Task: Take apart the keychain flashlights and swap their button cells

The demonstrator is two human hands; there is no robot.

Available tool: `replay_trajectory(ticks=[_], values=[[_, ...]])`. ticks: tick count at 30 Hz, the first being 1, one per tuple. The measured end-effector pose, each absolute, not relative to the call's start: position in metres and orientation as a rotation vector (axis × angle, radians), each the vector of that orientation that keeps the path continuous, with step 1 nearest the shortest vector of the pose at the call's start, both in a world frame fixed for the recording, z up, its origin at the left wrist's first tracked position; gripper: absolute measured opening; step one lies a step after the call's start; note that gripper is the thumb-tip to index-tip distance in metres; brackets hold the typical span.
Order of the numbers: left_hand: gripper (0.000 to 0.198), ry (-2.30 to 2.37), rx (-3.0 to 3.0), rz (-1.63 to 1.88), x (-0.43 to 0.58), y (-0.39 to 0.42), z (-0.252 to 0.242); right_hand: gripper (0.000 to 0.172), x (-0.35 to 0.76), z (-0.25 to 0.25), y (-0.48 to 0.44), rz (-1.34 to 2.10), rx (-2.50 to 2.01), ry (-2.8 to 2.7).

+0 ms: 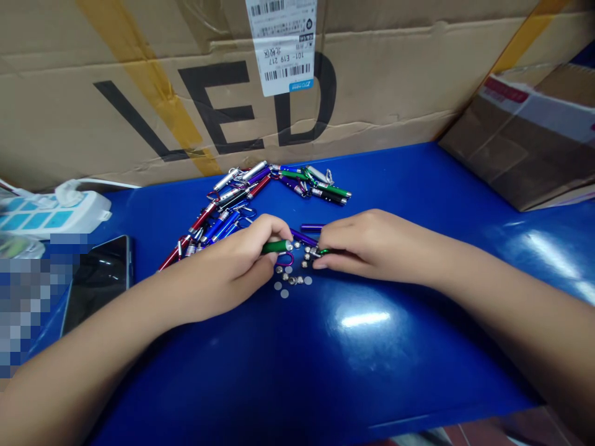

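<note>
My left hand (246, 263) is closed around a green mini flashlight tube (276, 246), its silver end pointing right. In my right hand (372, 248), thumb and fingers pinch a small silver end cap with a green clip (320, 251), apart from the tube. Between and below the hands lie several button cells (292, 280) and pale round discs (284, 293). A purple carabiner clip (287, 260) shows beside my left fingertips. Behind my right fingers are a purple flashlight (304, 238) and a dark blue tube (312, 228), both partly hidden.
A pile of coloured mini flashlights (232, 201) curves behind my hands on the blue table (279, 371). To the left lie a phone (105, 272) and a white power strip (79, 214). A large cardboard box (372, 118) stands at the back, a smaller box (506, 142) at right.
</note>
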State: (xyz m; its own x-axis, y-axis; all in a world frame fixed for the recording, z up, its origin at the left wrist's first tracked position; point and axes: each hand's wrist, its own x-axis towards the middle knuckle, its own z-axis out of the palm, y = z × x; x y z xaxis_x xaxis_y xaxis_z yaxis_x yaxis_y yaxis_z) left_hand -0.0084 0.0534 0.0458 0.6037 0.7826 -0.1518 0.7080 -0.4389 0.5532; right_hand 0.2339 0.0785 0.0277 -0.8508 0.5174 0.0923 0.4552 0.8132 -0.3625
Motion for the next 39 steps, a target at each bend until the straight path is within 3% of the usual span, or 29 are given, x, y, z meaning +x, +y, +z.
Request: replay_trajectory(ticks=[9,16,25,32,39], values=[[0.024,1.107,2.173,0.323,0.01,0.043,0.043,0.026,0.229,0.033,0.071,0.612,-0.757,-2.798],[0.013,1.095,2.247,0.252,0.013,0.043,0.044,0.02,0.225,0.036,0.066,0.732,-0.931,-2.739],[0.013,1.231,1.842,0.386,0.013,0.045,0.042,0.014,0.224,0.029,0.066,0.78,-0.985,-2.593],[0.025,1.234,1.763,0.499,0.016,0.043,0.041,0.016,0.223,0.031,0.065,0.828,-1.046,-2.593],[0.013,1.357,1.907,0.488,0.017,0.045,0.041,0.016,0.222,0.031,0.067,0.963,-1.026,-2.431]])
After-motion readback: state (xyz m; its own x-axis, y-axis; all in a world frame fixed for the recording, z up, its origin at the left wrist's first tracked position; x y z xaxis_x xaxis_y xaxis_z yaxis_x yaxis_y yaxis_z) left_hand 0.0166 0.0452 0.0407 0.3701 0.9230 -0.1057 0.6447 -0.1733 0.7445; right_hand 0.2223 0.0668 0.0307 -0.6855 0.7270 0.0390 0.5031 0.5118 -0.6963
